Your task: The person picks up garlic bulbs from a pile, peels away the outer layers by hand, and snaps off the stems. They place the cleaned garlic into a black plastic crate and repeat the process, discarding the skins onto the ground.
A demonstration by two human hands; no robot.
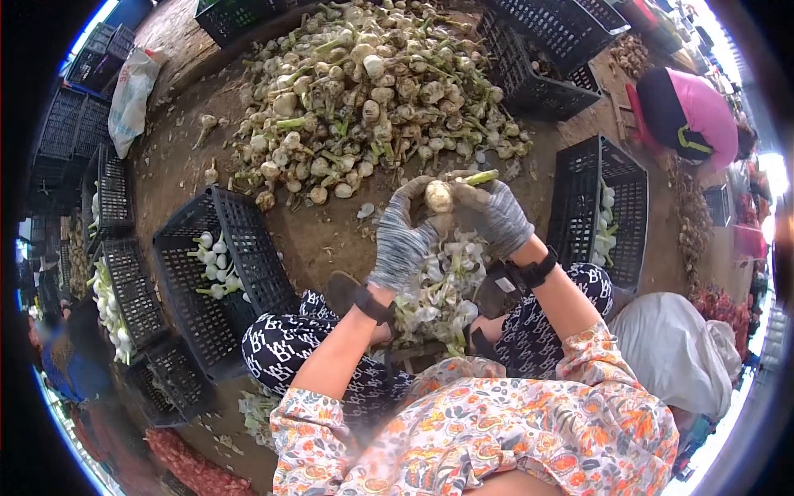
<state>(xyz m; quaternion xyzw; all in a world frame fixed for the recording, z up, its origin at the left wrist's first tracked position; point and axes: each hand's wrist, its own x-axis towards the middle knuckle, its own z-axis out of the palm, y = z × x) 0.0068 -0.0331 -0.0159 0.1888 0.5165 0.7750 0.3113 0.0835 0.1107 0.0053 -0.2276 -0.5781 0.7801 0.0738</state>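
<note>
Between my hands is a garlic bulb, whitish with some dirt on it, and its short green stem points right. My left hand, in a grey striped work glove, has its fingers and thumb closed around the bulb's left side. My right hand, gloved alike, is closed at the bulb's right side by the stem; whether it holds a small tool is hidden. Below the hands, peeled-off garlic skins lie heaped between my legs. Just beyond is a large pile of untrimmed garlic.
A black crate with cleaned bulbs stands at my left, another crate at my right. More crates stand behind the pile. A white sack lies at right. A person in pink bends over at the upper right.
</note>
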